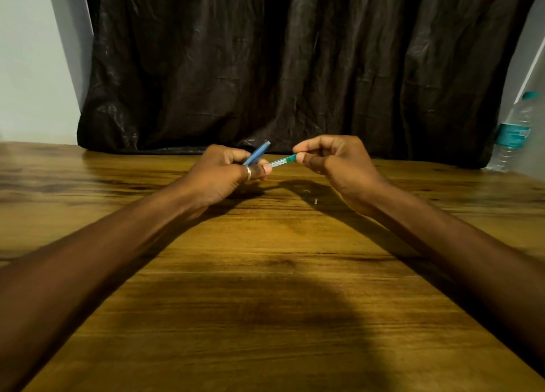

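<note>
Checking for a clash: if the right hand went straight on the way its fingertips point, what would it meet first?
Probably the left hand: the right hand pinches one end of the green tube and points along it toward the left thumb gripping the other end. Depth is unclear.

Two hands (224, 172) (334, 158), one blue pen piece (257, 153), one green pen piece (282, 161), two small bits (307, 193) (315, 201), one bottle (513, 132)
</note>
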Tool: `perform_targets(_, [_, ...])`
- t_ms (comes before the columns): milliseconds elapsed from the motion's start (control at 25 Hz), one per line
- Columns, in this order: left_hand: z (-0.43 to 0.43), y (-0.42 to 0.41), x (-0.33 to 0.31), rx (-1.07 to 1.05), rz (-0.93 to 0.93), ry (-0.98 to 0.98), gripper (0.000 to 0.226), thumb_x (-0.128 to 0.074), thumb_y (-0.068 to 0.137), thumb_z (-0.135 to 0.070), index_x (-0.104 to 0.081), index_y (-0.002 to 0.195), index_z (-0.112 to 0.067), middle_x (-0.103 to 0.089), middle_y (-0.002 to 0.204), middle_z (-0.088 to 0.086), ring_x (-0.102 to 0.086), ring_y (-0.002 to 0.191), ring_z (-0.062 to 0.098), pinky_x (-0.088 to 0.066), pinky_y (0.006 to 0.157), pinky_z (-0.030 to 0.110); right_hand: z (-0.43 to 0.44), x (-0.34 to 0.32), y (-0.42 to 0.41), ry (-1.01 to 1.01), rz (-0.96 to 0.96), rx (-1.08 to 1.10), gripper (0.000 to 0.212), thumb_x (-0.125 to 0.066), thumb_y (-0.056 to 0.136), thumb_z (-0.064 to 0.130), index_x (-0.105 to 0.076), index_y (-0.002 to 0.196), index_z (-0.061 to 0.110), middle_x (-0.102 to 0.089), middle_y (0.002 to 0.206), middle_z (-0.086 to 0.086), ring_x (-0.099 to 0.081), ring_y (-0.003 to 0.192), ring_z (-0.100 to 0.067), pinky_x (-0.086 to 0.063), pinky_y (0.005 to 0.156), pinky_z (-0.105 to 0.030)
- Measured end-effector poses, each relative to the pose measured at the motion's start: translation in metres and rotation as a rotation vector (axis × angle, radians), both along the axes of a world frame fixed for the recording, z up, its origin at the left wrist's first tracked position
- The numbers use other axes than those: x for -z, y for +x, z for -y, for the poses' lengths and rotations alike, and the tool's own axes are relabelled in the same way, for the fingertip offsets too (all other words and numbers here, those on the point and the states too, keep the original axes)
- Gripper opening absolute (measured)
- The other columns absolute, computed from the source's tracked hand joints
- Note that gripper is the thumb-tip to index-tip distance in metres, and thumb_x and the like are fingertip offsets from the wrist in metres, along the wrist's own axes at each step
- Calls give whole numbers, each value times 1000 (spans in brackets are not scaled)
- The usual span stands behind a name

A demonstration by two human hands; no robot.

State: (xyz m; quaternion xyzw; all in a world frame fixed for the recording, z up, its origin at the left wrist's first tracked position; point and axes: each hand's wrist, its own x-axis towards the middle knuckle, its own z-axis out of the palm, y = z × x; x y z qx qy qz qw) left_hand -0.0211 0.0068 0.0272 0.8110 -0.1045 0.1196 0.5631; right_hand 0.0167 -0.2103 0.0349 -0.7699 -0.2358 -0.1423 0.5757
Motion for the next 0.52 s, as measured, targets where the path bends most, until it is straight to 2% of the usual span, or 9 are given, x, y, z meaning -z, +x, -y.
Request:
perform_targets(120, [-3, 0, 0, -4, -2, 10, 17, -78, 84, -28, -80, 97, -17, -79, 96, -3, -70, 102, 13, -53, 97, 34, 5, -3, 1, 5, 39, 49, 19, -73, 88, 8, -77, 89, 26, -74, 79, 13, -65, 73, 8, -48, 64, -8])
perform_targets(200, [-8, 1, -1, -28, -2, -21, 18, -77, 85, -26, -80, 98, -15, -78, 100, 0, -70, 103, 15, -53, 98, 34, 12, -8, 2, -32, 91, 113, 18, -73, 88, 11, -76, 90, 29, -74, 81, 13, -66, 76, 7, -51, 67, -11])
perform_targets(280, [-11, 4, -2, -56, 23, -61, 15, -76, 86, -24, -80, 95, -13, -78, 101, 0, -69, 101, 12, -52, 92, 26, 15, -8, 2, -190, 167, 172, 19, -75, 87, 13, -73, 89, 32, -75, 84, 8, -68, 81, 3, -53, 73, -14])
perform_targets(400, [-9, 8, -2, -82, 77, -48, 15, -75, 88, -22, -80, 95, -10, -78, 104, 0, -66, 92, 1, -45, 77, 11, 7, 1, 0, -479, 287, 166, 27, -75, 86, 10, -65, 98, 31, -69, 80, 15, -62, 77, 14, -44, 69, -6])
perform_targets(440, [-8, 9, -2, -91, 88, -49, 16, -75, 88, -22, -80, 96, -9, -78, 104, 2, -65, 90, 0, -45, 75, 8, 3, 4, -1, -570, 322, 144, 30, -74, 86, 9, -62, 106, 29, -67, 81, 17, -61, 81, 13, -43, 70, -7])
perform_targets(520, [-8, 10, -1, -107, 101, -48, 17, -76, 87, -22, -79, 98, -9, -78, 103, 5, -65, 89, 1, -45, 73, 4, -4, 8, -3, -762, 388, 112, 39, -70, 87, 10, -54, 117, 29, -64, 84, 23, -60, 93, 3, -44, 79, -24])
